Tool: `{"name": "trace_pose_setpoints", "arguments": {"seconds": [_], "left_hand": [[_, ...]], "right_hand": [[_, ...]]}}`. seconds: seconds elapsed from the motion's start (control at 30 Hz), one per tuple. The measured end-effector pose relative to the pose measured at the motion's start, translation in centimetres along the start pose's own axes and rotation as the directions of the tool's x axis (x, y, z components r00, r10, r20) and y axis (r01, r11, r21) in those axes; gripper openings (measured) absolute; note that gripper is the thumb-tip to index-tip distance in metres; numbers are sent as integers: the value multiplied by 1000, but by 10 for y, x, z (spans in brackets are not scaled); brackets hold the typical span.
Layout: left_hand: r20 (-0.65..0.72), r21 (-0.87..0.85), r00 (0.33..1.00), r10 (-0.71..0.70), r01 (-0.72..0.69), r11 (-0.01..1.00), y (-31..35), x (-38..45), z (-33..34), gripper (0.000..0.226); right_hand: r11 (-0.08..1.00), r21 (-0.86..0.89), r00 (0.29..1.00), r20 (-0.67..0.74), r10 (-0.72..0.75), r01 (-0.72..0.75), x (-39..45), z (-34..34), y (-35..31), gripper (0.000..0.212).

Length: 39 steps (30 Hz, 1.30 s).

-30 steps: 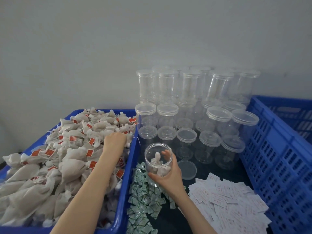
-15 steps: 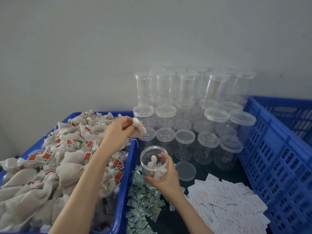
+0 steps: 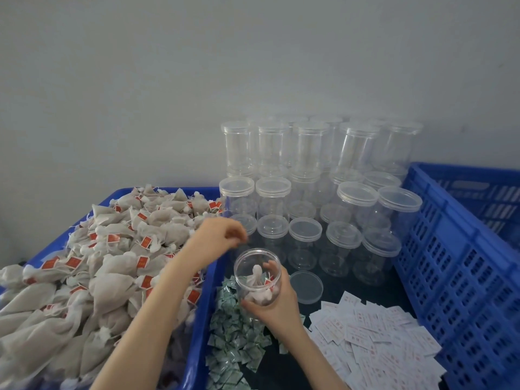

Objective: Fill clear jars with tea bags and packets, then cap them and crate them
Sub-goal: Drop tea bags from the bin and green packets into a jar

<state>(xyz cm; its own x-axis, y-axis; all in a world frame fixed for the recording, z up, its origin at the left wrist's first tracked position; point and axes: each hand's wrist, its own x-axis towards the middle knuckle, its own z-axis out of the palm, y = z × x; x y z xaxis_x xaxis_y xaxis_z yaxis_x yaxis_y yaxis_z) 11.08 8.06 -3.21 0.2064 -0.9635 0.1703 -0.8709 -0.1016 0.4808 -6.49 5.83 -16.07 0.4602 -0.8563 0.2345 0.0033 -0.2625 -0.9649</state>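
**Left hand poised above the open jar**

The blue bin [image 3: 201, 319] at the left is heaped with tea bags [image 3: 112, 263]. The left hand [image 3: 218, 239] hangs up and to the left of the jar's mouth, fingers [image 3: 237, 235] loosely curled; whether they pinch anything cannot be told. The open jar [image 3: 257, 277] stands upright just below, bags already inside, gripped round its wall by the right hand [image 3: 277, 304]. The loose lid [image 3: 306, 287] lies just right of it, so capping likely falls to the right hand
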Motion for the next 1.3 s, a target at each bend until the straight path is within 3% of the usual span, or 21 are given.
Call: {"name": "trace_pose_setpoints", "arguments": {"seconds": [0.07,0.13,0.2,0.3,0.43,0.6,0.87,1.0,1.2,1.3], "left_hand": [[-295,209,944,-146,213,954,-24,8,-8,24],[-438,377,874,-213,393,839,-49,10,-11,38],[-421,438,850,-316,496,750,-68,9,-10,41],[-367,474,843,-392,532,701,-79,8,-3,28],[-448,420,823,-348,538,731,-79,5,-2,13],[-397,290,818,-416,542,788,-72,6,-10,15],[-459,121,840,-289,381,916,-53,-8,-24,15],[-479,28,859,-179,218,976,-32,-14,-35,9],[-494,-198,867,-64,-41,979,11,-24,-45,12],[-562,-202,827,-5,-132,970,28,-27,-32,13]], "right_hand": [[1000,1,1000,5,-3,3,-1,-2,0,84],[1000,-8,1000,4,-6,6,0,-3,-1,87],[1000,-19,1000,2,-14,14,0,-4,-1,86],[1000,-13,1000,6,-20,20,0,-3,-2,84],[1000,-19,1000,7,-21,21,1,-2,-3,82],[999,-28,1000,2,-20,20,3,-3,-3,84],[999,-36,1000,6,-26,27,3,-2,-2,86],[998,-50,1000,16,-25,26,3,0,-1,84],[997,-72,999,45,-23,26,3,5,1,84],[994,-104,998,48,-31,36,2,8,1,81]]}}
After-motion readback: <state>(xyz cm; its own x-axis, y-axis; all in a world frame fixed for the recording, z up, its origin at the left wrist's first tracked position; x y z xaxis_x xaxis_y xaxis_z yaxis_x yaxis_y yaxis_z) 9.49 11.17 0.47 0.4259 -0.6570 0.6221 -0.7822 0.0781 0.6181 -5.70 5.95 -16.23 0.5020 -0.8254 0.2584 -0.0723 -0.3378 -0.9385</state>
